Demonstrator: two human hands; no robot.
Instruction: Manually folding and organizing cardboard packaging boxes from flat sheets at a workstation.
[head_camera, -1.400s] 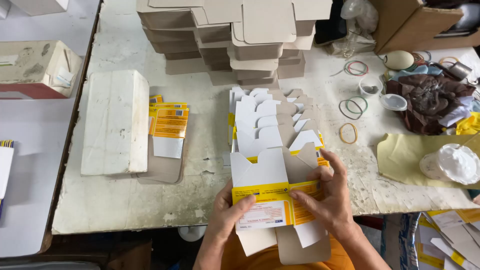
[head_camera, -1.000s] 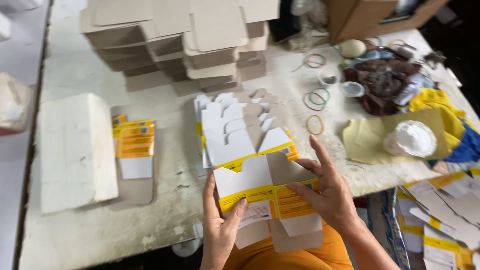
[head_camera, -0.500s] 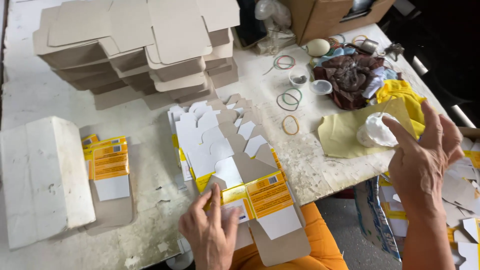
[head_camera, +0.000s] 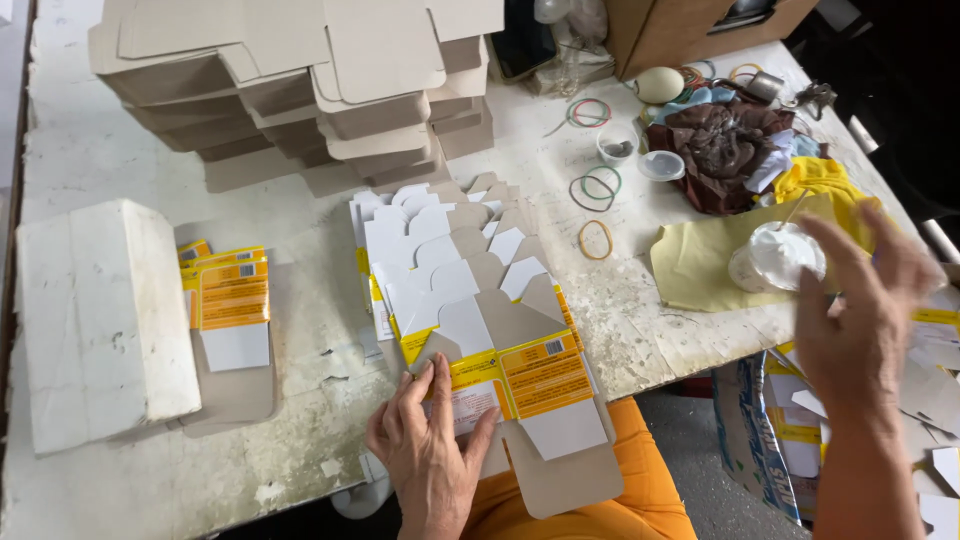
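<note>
Hovering open-fingered near the white tub (head_camera: 778, 256), right hand (head_camera: 862, 315) has left the carton (head_camera: 520, 385); left hand (head_camera: 428, 450) stays flat on it.

A flattened yellow-and-white printed cardboard carton (head_camera: 520, 385) has a smooth, faintly glossy printed face, with matt grey-brown raw board on its flaps. The fanned row of matching flat cartons (head_camera: 450, 250) behind it shows the same matt board and white coated card. Tall stacks of plain brown cardboard blanks (head_camera: 300, 90) look dull and fibrous. The pale tabletop (head_camera: 110, 160) is rough, stained and flaking. A white rectangular block (head_camera: 100, 320) looks chalky and matt. Thin coloured rubber bands (head_camera: 595, 185) look smooth. A crumpled brown cloth (head_camera: 720, 150) looks soft, and a yellow paper sheet (head_camera: 695, 265) looks matt.
</note>
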